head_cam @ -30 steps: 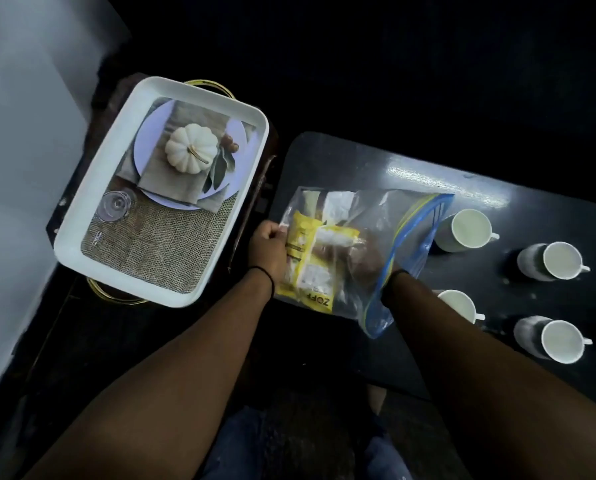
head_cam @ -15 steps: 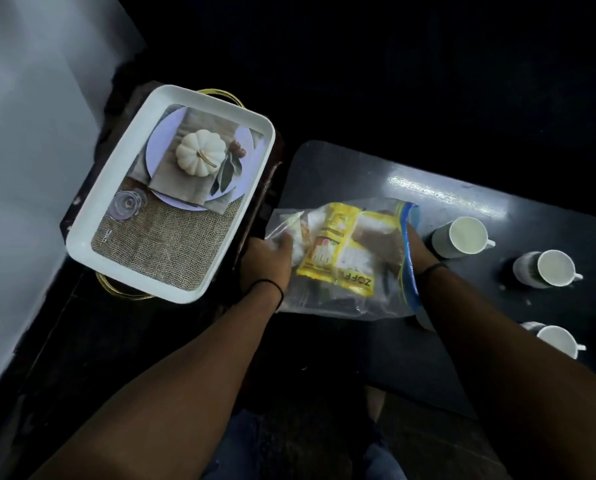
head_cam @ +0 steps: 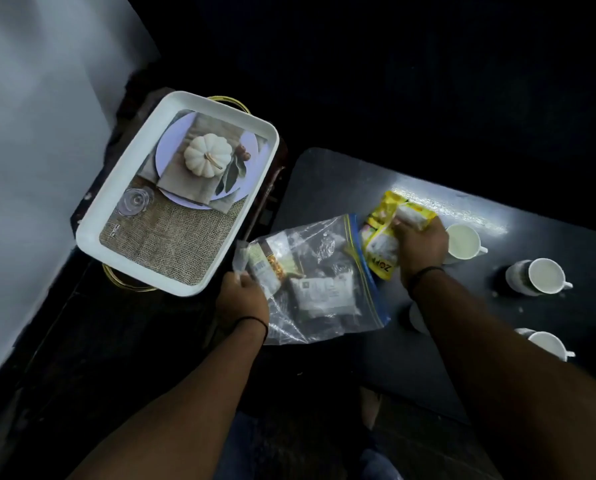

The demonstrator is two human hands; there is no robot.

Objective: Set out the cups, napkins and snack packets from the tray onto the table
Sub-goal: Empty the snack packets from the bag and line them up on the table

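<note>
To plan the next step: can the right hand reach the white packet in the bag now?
Probably not yet: the right hand grips yellow packets. The bag mouth faces it, and the white packet lies near the opening.

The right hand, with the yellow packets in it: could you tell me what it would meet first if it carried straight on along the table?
Probably the nearest white cup, just beyond the right hand; depth is unclear.
</note>
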